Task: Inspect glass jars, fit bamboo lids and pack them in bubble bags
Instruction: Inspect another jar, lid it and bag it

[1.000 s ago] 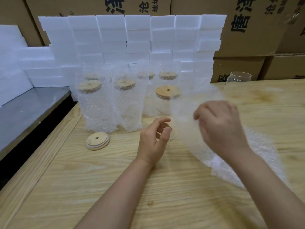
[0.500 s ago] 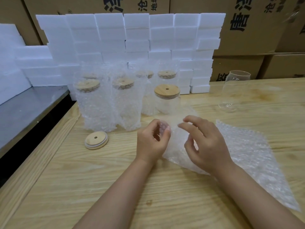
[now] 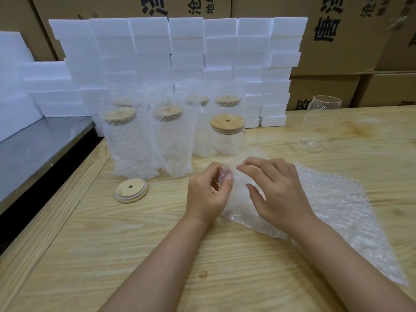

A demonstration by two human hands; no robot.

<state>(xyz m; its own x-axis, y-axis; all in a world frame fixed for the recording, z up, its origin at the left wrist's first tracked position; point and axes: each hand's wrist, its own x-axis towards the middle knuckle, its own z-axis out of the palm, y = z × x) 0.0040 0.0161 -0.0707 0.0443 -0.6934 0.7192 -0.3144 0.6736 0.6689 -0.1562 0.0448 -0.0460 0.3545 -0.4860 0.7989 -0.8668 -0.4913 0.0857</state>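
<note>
Bubble bag [image 3: 337, 203] flat on table [image 3: 112, 244], centre-right. Left hand [image 3: 209, 192] pinches its left edge between thumb and curled fingers; right hand [image 3: 276, 192], fingers loosely extended, rests on it. Just beyond: lidded jar [image 3: 227, 136]. Left: loose lid [image 3: 131, 193].
</note>
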